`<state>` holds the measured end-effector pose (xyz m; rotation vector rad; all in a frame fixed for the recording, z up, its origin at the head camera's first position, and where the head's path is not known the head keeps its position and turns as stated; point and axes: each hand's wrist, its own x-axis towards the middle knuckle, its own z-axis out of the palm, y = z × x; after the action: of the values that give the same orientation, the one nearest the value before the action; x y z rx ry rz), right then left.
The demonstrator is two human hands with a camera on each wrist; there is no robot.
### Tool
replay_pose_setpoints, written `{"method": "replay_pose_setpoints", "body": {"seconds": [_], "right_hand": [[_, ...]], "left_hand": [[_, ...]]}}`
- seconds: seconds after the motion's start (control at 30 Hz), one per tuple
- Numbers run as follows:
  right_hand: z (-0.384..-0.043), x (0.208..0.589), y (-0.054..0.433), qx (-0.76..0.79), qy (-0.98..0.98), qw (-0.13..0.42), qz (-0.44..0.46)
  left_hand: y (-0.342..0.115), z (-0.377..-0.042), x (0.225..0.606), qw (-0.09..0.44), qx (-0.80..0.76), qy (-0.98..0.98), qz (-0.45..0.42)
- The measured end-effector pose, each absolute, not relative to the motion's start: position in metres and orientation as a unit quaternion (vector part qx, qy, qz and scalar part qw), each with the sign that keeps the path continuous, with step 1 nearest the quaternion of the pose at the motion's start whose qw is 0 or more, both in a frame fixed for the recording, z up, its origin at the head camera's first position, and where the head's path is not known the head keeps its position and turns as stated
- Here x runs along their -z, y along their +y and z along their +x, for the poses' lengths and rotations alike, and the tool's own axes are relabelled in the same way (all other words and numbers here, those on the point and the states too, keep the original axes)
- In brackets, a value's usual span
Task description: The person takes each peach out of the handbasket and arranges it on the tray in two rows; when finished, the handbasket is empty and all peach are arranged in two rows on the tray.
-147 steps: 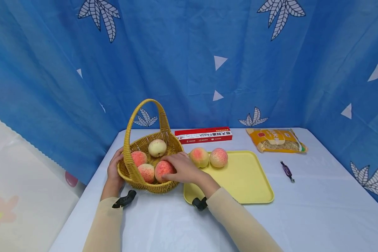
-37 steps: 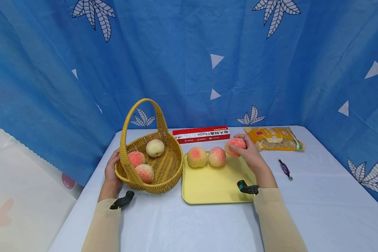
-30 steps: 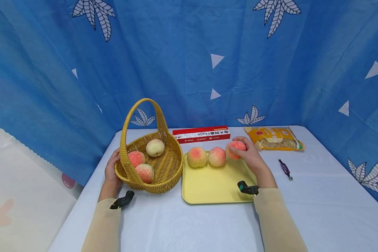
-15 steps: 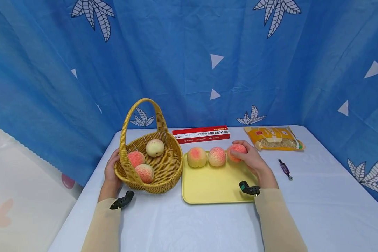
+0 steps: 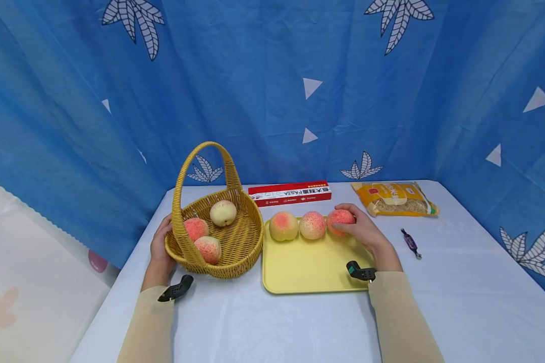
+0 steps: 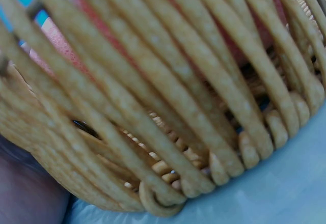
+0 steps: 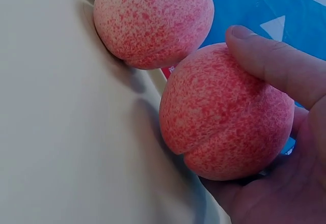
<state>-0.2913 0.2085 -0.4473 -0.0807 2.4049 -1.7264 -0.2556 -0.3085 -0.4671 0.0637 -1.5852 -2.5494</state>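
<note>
On the far right part of the yellow tray (image 5: 316, 267), my right hand (image 5: 368, 233) holds a red-speckled peach (image 5: 338, 220), thumb on one side and fingers behind it. In the right wrist view this peach (image 7: 224, 117) sits low over the tray surface, right beside a paler peach (image 7: 155, 20). Two other peaches stand in the same row, a yellow-pink one (image 5: 283, 226) and a speckled one (image 5: 312, 225). My left hand (image 5: 160, 247) holds the left side of the woven basket (image 5: 250, 252) near its rim. Inside the basket lie three peaches, among them a pale one (image 5: 223, 213).
Behind the tray lies a red pasta box (image 5: 290, 194). An orange pasta bag (image 5: 396, 199) is at the back right, with a small purple-wrapped candy (image 5: 411, 244) in front of it. The basket's tall handle (image 5: 178, 201) arches above its rim.
My right hand has taken a peach from the basket, carried it right to the tray and lowered it beside the other two. The left hand has stayed on the basket.
</note>
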Motion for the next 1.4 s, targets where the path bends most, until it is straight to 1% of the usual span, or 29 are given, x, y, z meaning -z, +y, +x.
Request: {"method": "replay_pose_setpoints", "body": {"seconds": [0.37, 1.0, 1.4], "right_hand": [[-0.291, 0.447, 0.213, 0.565, 0.821, 0.081, -0.014], [-0.285, 0.441, 0.214, 0.524, 0.847, 0.08, -0.037], [-0.288, 0.43, 0.204, 0.489, 0.87, 0.037, -0.055]], "left_hand": [[-0.308, -0.254, 0.466, 0.069, 0.844, -0.532, 0.025], [-0.309, -0.255, 0.467, 0.064, 0.845, -0.531, 0.026], [-0.309, -0.255, 0.466, 0.058, 0.832, -0.551, 0.038]]}}
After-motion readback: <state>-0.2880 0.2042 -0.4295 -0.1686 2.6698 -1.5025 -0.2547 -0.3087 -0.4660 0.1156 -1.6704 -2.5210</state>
